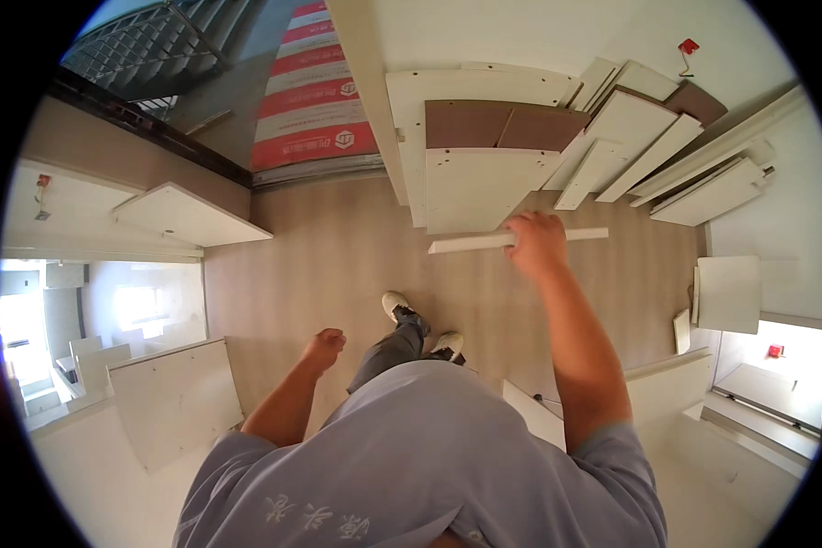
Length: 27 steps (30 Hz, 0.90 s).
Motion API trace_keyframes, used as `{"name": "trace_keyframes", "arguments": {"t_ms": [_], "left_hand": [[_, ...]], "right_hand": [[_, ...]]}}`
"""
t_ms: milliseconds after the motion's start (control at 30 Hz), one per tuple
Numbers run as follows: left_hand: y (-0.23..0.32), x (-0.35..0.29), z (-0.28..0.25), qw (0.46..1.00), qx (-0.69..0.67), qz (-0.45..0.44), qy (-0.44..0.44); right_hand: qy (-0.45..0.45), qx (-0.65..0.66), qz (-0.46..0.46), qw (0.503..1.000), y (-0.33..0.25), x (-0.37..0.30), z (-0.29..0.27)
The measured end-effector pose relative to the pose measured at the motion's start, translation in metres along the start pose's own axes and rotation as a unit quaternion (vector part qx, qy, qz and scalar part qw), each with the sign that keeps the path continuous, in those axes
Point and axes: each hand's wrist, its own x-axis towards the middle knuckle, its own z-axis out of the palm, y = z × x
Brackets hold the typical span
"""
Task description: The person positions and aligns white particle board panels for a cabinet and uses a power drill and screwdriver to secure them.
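Note:
A long, narrow white board strip crosses in front of me, held roughly level above the wood-look floor. My right hand is closed around it near its middle, with the strip sticking out on both sides. Beyond it, white and brown panels lean against the wall. On the left, my left hand hangs beside my leg with its fingers curled in, and nothing shows in it.
More white panels lean along the far right wall. A square white panel stands at the right. White panels lean at the left. A red and white protective cover lies past the doorway, near a stair railing.

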Motion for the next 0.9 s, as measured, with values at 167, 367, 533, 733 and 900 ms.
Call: {"name": "trace_keyframes", "arguments": {"t_ms": [167, 367, 533, 733, 900], "left_hand": [[-0.047, -0.007, 0.012, 0.982, 0.17, 0.086, 0.006], [-0.066, -0.014, 0.028, 0.999, 0.003, -0.028, -0.022], [-0.017, 0.066, 0.032, 0.96, 0.179, 0.213, 0.027], [0.224, 0.1, 0.044, 0.896, 0.177, 0.407, 0.026], [0.35, 0.117, 0.051, 0.821, 0.247, 0.512, 0.055]], "right_hand": [[-0.013, -0.05, 0.025, 0.998, -0.018, -0.038, 0.005], [-0.027, -0.059, 0.031, 0.997, -0.03, -0.142, 0.033], [-0.016, -0.038, 0.024, 0.999, -0.033, -0.165, 0.033], [-0.031, -0.051, 0.04, 0.997, -0.036, -0.145, 0.027], [-0.038, -0.053, 0.072, 0.995, -0.033, -0.117, 0.015]]}}
